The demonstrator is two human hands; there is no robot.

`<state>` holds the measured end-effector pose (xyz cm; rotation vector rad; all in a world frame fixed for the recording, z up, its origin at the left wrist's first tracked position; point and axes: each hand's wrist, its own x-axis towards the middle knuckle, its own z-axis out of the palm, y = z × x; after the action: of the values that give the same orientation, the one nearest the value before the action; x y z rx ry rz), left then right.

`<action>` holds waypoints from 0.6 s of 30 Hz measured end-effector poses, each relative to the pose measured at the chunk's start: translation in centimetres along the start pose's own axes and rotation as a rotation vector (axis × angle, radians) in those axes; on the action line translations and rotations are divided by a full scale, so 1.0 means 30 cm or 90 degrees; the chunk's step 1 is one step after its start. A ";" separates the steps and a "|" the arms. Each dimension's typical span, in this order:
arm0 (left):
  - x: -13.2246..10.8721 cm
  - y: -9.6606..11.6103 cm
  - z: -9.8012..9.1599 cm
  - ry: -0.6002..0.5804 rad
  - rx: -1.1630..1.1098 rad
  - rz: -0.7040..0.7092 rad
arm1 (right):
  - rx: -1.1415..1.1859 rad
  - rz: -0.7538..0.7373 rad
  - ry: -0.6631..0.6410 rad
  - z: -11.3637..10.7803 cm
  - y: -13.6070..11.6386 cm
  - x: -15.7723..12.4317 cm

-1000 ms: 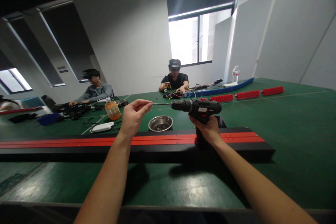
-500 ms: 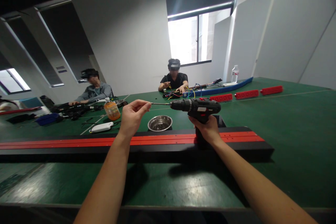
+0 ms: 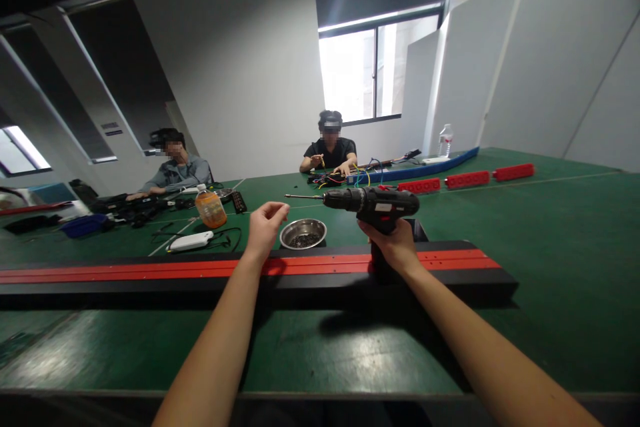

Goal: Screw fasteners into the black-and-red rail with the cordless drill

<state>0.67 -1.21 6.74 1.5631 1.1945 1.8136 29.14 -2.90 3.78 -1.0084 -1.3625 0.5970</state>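
Right hand [image 3: 395, 243] grips drill [image 3: 373, 203], bit bare; left hand [image 3: 265, 227] fingers pinched near screw bowl [image 3: 303, 233], contents indiscernible; no screw yet driven into rail [image 3: 150, 271]

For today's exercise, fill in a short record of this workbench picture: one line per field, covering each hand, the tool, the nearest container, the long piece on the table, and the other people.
Right hand: grips the handle of the black cordless drill, held level, its bit pointing left
Left hand: fingers pinched, just below the bit tip, not touching it
Container: round steel bowl of small dark parts, between the hands
Long piece: black bar with red strip across the green table
Others: two people seated at the far side
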 end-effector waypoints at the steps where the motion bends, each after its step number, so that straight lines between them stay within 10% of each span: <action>1: -0.005 -0.044 0.002 -0.029 0.052 -0.030 | -0.005 0.001 0.000 -0.001 0.000 0.001; 10: -0.059 -0.193 -0.008 -0.254 0.476 0.024 | -0.080 0.021 -0.001 -0.047 -0.010 0.009; 18: -0.066 -0.206 0.010 -0.362 0.644 0.045 | -0.397 -0.073 -0.214 -0.272 -0.106 0.058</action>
<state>0.26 0.50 0.48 2.4161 1.8576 0.6181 36.70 -4.91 8.10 -1.3488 -1.9583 0.2566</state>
